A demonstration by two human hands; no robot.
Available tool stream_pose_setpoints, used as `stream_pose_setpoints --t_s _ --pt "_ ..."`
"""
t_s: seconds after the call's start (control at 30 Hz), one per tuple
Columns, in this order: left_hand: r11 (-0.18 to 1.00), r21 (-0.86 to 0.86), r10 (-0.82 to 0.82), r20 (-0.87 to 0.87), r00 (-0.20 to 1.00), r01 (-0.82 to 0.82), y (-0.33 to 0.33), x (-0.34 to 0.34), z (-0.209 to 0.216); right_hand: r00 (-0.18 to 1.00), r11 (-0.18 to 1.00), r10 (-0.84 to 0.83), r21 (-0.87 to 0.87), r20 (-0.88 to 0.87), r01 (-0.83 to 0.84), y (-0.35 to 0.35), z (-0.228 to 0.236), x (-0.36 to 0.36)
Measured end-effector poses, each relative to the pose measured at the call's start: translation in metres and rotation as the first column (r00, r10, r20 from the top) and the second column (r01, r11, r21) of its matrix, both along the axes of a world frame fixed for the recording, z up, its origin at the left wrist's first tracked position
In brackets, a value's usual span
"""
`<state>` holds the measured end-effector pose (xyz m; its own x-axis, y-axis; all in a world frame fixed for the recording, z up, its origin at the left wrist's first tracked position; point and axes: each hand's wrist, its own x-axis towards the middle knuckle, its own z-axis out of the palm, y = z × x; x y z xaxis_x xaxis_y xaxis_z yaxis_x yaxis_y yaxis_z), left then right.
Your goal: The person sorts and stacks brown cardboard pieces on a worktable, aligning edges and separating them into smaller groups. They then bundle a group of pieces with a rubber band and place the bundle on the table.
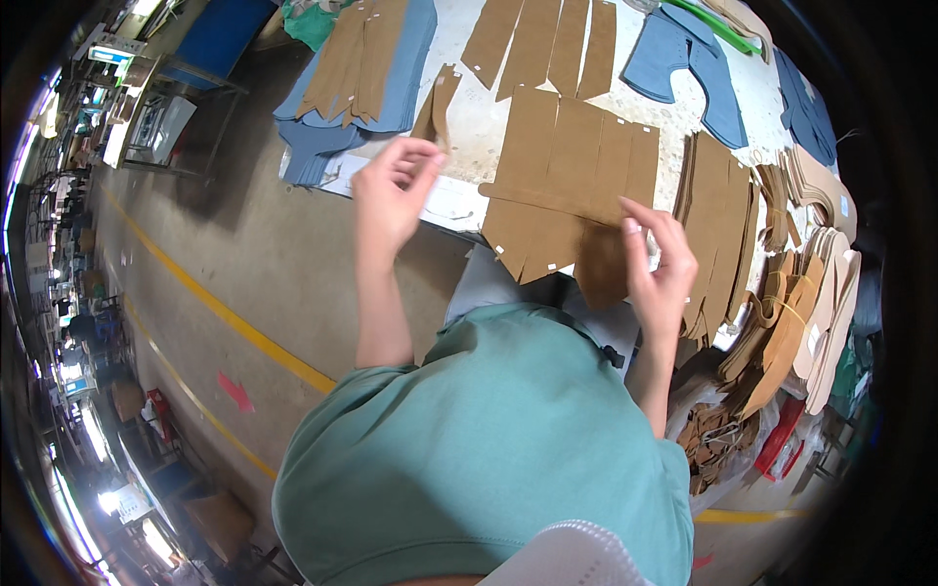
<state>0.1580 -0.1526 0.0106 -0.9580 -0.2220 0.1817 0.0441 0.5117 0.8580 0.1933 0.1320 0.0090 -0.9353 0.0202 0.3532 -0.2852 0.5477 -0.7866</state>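
Note:
My left hand (393, 195) is raised over the table's near edge, fingers curled and thumb pressed toward the index finger. Whatever may be in that pinch is too small to make out. Just beyond it stands a narrow folded brown piece (442, 105). Before me lie several flat brown leather-like panels (576, 146), side by side, with small white tags at their edges. Across them runs a long brown strip (547, 200); the panels' pointed ends overhang the near edge. My right hand (664, 259) hovers at the strip's right end, thumb and index finger apart, holding nothing visible.
Blue cut pieces (405, 59) lie under brown ones at the far left; more blue pieces (689, 73) sit far right. Stacked brown panels (718, 225) and banded bundles (782, 313) line the right side. A bag of brown scraps (718, 439) is below. Yellow lines (244, 327) cross the floor.

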Motion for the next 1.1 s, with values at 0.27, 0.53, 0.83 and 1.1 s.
stream_pose_setpoints --t_s 0.27,0.53,0.83,1.1 --pt "0.798 0.316 -0.561 0.076 0.825 0.513 0.055 0.032 0.029 0.814 0.773 0.464 -0.609 0.35 -0.178 -0.038 0.008 0.024" --pt "0.799 0.475 -0.498 0.177 0.849 0.37 0.026 0.025 -0.01 0.983 0.995 0.054 0.076 0.174 -0.068 0.015 0.003 0.03" --pt "0.925 0.303 -0.301 0.214 0.929 0.23 0.021 0.012 -0.03 0.971 0.909 -0.239 0.345 -0.025 0.233 0.04 -0.009 0.02" --pt "0.963 0.209 -0.211 0.195 0.958 0.169 -0.007 0.004 -0.023 0.96 0.879 -0.277 0.394 -0.035 0.268 0.054 -0.003 0.022"
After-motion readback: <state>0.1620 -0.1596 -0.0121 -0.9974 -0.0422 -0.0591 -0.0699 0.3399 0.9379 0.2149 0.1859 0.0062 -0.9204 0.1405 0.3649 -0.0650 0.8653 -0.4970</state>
